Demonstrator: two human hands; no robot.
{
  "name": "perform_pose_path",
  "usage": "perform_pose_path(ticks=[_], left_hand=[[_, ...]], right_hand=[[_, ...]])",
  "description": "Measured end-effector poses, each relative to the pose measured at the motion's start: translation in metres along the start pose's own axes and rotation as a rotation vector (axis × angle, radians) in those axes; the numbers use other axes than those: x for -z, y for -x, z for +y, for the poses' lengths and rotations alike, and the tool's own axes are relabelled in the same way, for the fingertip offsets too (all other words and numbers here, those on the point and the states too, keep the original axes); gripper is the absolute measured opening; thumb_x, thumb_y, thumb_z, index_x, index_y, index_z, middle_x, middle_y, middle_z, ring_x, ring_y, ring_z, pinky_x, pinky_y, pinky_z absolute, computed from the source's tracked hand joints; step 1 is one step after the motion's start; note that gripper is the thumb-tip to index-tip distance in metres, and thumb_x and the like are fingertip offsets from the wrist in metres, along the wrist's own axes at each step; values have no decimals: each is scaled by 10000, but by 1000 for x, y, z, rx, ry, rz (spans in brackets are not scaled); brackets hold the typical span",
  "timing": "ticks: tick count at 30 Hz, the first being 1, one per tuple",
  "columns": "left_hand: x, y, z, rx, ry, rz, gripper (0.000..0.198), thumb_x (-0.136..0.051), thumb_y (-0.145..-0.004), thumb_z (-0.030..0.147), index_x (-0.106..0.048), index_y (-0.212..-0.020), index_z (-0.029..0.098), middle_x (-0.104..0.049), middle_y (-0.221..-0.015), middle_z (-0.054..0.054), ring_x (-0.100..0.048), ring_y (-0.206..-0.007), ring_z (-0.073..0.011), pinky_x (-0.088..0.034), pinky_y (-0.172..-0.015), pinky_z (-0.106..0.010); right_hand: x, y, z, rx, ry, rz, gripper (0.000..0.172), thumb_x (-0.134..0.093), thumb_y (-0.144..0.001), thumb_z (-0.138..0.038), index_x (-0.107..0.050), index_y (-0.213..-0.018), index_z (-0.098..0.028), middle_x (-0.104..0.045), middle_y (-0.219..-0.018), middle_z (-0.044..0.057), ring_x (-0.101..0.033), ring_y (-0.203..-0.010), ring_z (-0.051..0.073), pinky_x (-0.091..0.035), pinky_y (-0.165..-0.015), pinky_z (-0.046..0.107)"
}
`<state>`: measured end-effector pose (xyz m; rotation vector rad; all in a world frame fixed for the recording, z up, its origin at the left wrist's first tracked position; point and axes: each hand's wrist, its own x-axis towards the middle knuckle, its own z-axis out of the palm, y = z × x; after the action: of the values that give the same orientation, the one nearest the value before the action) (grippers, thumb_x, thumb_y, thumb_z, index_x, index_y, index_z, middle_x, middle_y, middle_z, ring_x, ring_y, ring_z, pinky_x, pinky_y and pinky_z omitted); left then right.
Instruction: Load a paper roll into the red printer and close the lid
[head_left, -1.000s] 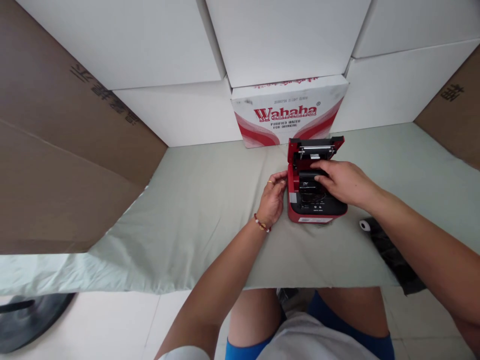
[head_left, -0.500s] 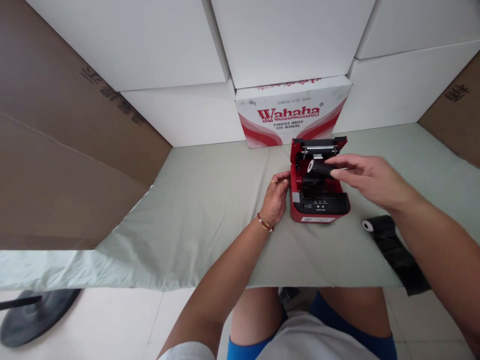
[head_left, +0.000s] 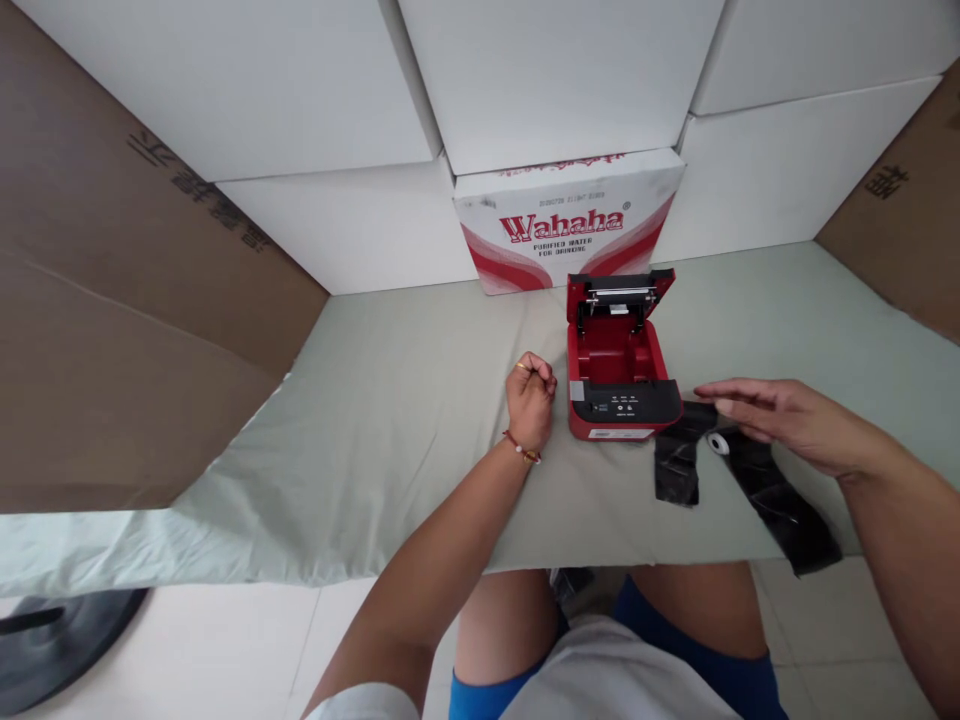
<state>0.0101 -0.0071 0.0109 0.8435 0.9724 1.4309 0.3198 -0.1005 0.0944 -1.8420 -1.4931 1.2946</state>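
Observation:
A red and black printer [head_left: 622, 405] stands on the green cloth with its lid raised and its red inner bay bare. Just left of it, my left hand [head_left: 531, 402] rests on the cloth, fingers curled closed with nothing visible in them. At the printer's right front corner, my right hand [head_left: 780, 415] has its fingers around the end of a black film roll [head_left: 677, 465], whose loose strip lies on the cloth. A second black roll [head_left: 784, 500] with a white core lies beneath that hand, its strip reaching toward the table's front edge.
Behind the printer stands a Wahaha carton [head_left: 570, 230] against stacked white boxes [head_left: 555, 80]. Brown cardboard [head_left: 112, 300] is at the left, and another brown box [head_left: 900, 220] at the right. The green cloth [head_left: 390, 430] covers the table.
My right hand has moved the black roll out of the printer's bay, down and right onto the cloth. My left hand has drawn away from the printer's side and curled up.

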Motion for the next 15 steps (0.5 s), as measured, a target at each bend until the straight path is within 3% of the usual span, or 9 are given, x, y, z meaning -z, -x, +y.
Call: perform_pose_path(ticks=[3,6,9,12,15], left_hand=[[0,2,2,14,-22,-38,140,-552,-690,134,-452,-656,225,-420,-547,67,-342,-476,-79,-213,-486,-220],[1,2,2,31,-50,-79,143,-544,-673,128,-453,-610,218,-409,-513,63,-323,-460,-77,-212,-485,-226],[1,2,1,36,-75,-104,149,-553,-690,126,-477,-598,213,-430,-502,60,-321,-455,-76,-243,-499,-227],[0,3,2,30,-92,-111,148,-558,-706,137,-492,-600,216,-446,-499,57,-335,-453,-82,-258,-502,-230],[1,3,2,26,-108,-110,118,-545,-698,151,-503,-614,223,-460,-506,53,-351,-457,-92,-269,-499,-233]], right_hand=[[2,5,17,15,151,115,800,-640,-845,-831,-732,-1407,-269,-641,-694,8,-560,-663,220,-493,-645,373],[15,14,38,82,289,118,687,-660,-833,-768,-764,-1332,-306,-798,-1052,90,-706,-905,300,-582,-793,447],[18,20,44,160,375,68,536,-683,-832,-688,-805,-1212,-331,-782,-1324,121,-712,-1206,379,-588,-1016,526],[14,27,36,202,440,115,501,-667,-846,-698,-809,-1179,-352,-805,-1221,121,-725,-1203,395,-599,-1044,566],[26,43,28,235,441,156,518,-691,-849,-731,-816,-1186,-358,-812,-1104,98,-753,-1108,369,-648,-943,535]])
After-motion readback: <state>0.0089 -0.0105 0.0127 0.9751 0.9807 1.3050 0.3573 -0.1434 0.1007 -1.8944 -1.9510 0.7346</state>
